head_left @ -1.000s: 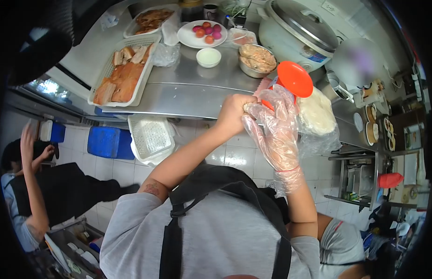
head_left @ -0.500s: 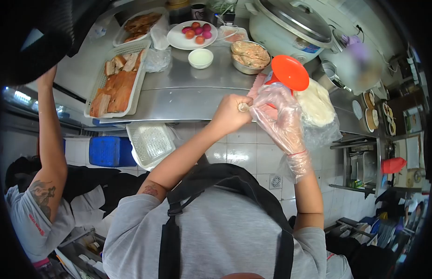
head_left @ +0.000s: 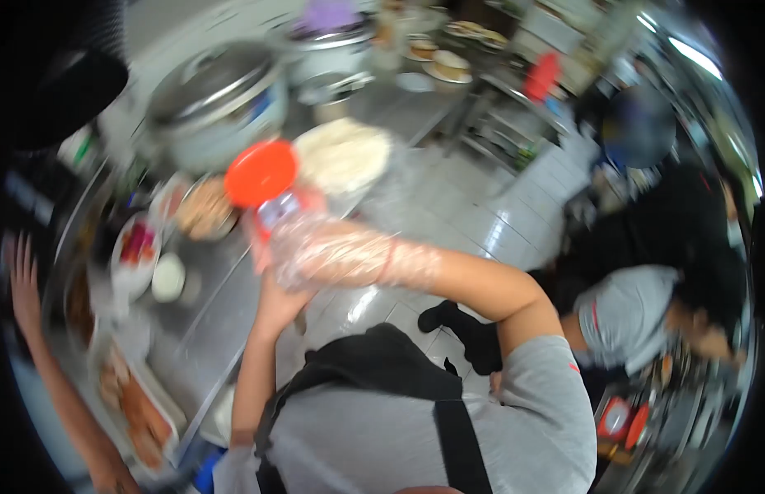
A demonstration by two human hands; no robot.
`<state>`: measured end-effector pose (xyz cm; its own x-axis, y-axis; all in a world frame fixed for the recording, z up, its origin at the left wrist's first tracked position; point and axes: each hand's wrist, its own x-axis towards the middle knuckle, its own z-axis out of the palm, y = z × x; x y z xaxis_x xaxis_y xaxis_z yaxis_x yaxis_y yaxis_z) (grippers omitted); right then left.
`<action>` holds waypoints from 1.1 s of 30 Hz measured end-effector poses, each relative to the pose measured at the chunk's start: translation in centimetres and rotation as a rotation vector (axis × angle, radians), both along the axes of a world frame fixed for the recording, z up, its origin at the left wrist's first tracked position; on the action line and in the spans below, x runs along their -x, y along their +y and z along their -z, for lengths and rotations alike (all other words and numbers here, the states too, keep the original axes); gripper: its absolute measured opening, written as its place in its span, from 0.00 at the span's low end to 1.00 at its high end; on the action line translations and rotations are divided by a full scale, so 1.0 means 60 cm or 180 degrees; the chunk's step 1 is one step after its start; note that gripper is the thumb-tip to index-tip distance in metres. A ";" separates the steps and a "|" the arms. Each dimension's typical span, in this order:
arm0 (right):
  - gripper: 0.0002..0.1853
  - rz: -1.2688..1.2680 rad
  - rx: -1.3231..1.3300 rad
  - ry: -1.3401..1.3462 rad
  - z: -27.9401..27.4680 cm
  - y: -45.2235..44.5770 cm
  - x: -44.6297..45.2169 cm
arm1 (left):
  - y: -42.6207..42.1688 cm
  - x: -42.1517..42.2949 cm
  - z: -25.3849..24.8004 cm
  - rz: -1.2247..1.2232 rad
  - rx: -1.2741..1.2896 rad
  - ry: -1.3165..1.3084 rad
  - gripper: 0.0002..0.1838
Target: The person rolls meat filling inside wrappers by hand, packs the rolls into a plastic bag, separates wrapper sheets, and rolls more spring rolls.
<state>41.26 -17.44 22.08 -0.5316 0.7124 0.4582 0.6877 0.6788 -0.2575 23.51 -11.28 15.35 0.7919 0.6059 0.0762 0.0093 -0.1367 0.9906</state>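
Evidently, the bare left hand (head_left: 281, 303) is partly hidden by the plastic-gloved right hand (head_left: 321, 251); what is held in either grip, if anything, cannot be told through the blur. Near them, at the tabletop (head_left: 203, 309), an orange pan (head_left: 261, 171) is flanked by pale dough (head_left: 341, 155) and pinkish mixture (head_left: 203, 207).

Your shirt (head_left: 391, 436) is grey beneath a black apron (head_left: 382, 360), and your clear glove (head_left: 337, 253) has a red band (head_left: 390, 259). Just beyond, you have a bright orange-red dish (head_left: 261, 172), a pink cloth (head_left: 260, 247) and, to their right, creamy white dough (head_left: 343, 155). Farther off are a silver lid (head_left: 208, 89) and something purple (head_left: 326, 15); at left, a white plate (head_left: 135, 282) carries magenta and red pieces (head_left: 139, 244).
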 end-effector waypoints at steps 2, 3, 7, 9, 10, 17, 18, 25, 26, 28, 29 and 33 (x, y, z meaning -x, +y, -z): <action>0.06 0.0419 -0.0401 -0.0524 -0.018 -0.027 -0.013 | 0.004 -0.019 0.007 0.0064 0.0479 0.0262 0.18; 0.06 0.0613 -0.0472 -0.0721 -0.011 -0.029 -0.015 | 0.009 -0.033 0.016 0.0144 0.0399 0.0113 0.16; 0.07 0.1238 -0.0387 -0.1098 -0.030 -0.084 -0.019 | 0.019 -0.071 0.035 0.0577 0.0375 -0.0039 0.09; 0.07 0.1601 0.0036 -0.1155 -0.031 -0.106 -0.013 | 0.013 -0.100 0.034 0.0849 0.0470 0.0014 0.07; 0.07 0.1756 0.0244 -0.1161 -0.031 -0.114 -0.011 | 0.002 -0.111 0.033 0.0912 0.0497 -0.0002 0.06; 0.11 0.2191 0.0017 0.0445 -0.085 -0.180 -0.040 | -0.017 -0.149 -0.013 0.1513 0.0733 -0.0061 0.02; 0.12 0.2046 0.0035 0.0443 -0.078 -0.180 -0.043 | -0.015 -0.152 -0.016 0.1864 0.0737 0.0110 0.02; 0.12 0.1825 0.0704 0.0091 -0.060 -0.184 -0.044 | -0.006 -0.153 -0.021 0.2783 0.0987 0.0561 0.12; 0.12 0.1803 0.0714 0.0065 -0.059 -0.183 -0.044 | -0.011 -0.151 -0.030 0.2759 0.1042 0.0530 0.13; 0.11 0.1757 0.0655 -0.0082 -0.055 -0.176 -0.042 | -0.007 -0.148 -0.029 0.2737 0.0994 0.0593 0.14; 0.11 0.1724 0.0620 -0.0156 -0.052 -0.171 -0.041 | -0.003 -0.144 -0.028 0.2716 0.0968 0.0623 0.14; 0.11 0.1459 0.0522 -0.0228 -0.053 -0.157 -0.034 | 0.006 -0.132 -0.038 0.2618 0.0836 0.0576 0.16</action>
